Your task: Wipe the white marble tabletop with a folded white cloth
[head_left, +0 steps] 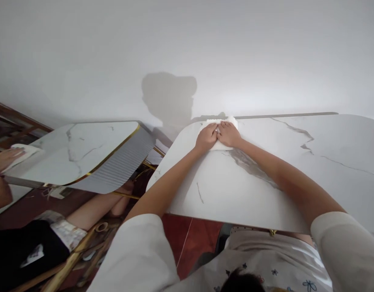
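A folded white cloth (pixel 225 145) lies on a white table top with grey marble veins (pixel 187 178), near its far edge by the wall. My left hand (pixel 206 137) presses down on the cloth's left part, fingers closed on it. Right beside it, my right hand (pixel 229 134) grips the cloth too, and the two hands touch or nearly touch at the thumbs. Parts of the cloth stick out beyond the fingertips and below the palms. The fingers partly hide the cloth's middle.
To the left stands a second marble-patterned table (pixel 92 146) with a gold edge and a ribbed grey side. A person's hand (pixel 7 160) rests there on another white cloth (pixel 25 152). A gap with red floor (pixel 189 239) separates the tables. A white wall (pixel 266 61) rises behind.
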Demonstrator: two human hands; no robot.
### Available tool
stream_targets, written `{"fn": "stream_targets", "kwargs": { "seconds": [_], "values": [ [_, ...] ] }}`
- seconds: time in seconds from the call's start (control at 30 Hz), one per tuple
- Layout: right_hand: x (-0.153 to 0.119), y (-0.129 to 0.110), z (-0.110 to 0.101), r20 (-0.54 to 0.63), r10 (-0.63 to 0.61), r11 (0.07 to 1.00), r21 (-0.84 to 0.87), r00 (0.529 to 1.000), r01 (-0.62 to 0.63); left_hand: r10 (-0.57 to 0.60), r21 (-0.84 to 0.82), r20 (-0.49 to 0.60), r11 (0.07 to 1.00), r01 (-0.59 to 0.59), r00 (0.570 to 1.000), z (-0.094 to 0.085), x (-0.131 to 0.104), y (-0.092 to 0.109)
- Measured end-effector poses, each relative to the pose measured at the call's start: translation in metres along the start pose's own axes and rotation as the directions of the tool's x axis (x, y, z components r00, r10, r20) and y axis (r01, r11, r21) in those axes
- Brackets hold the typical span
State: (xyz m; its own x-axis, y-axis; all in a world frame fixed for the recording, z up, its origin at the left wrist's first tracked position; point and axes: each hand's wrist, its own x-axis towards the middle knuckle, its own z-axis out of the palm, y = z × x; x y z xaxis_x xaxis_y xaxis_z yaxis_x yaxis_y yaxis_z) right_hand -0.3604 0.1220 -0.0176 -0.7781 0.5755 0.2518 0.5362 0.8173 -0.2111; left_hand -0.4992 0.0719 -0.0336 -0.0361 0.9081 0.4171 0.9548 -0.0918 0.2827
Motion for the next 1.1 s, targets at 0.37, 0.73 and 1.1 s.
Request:
{"fn": "stream_targets", "kwargs": {
  "seconds": [0.37,0.73,1.1],
  "values": [
    [0.052,0.026,0.013,-0.075,0.084,0.996,0.018,0.994,-0.083,0.043,0.057,0.040,0.997,-0.046,0.998,0.015,0.056,-0.034],
    [0.032,0.014,0.008,-0.017,0.122,0.992,0.015,0.992,-0.122,0.015,0.086,0.112,0.996,-0.024,0.994,0.013,0.044,-0.025],
    [-0.063,-0.052,0.001,-0.030,0.033,0.999,-0.023,0.999,-0.034,0.060,0.143,0.100,0.987,-0.074,0.993,-0.028,-0.067,0.030]
  ]
}}
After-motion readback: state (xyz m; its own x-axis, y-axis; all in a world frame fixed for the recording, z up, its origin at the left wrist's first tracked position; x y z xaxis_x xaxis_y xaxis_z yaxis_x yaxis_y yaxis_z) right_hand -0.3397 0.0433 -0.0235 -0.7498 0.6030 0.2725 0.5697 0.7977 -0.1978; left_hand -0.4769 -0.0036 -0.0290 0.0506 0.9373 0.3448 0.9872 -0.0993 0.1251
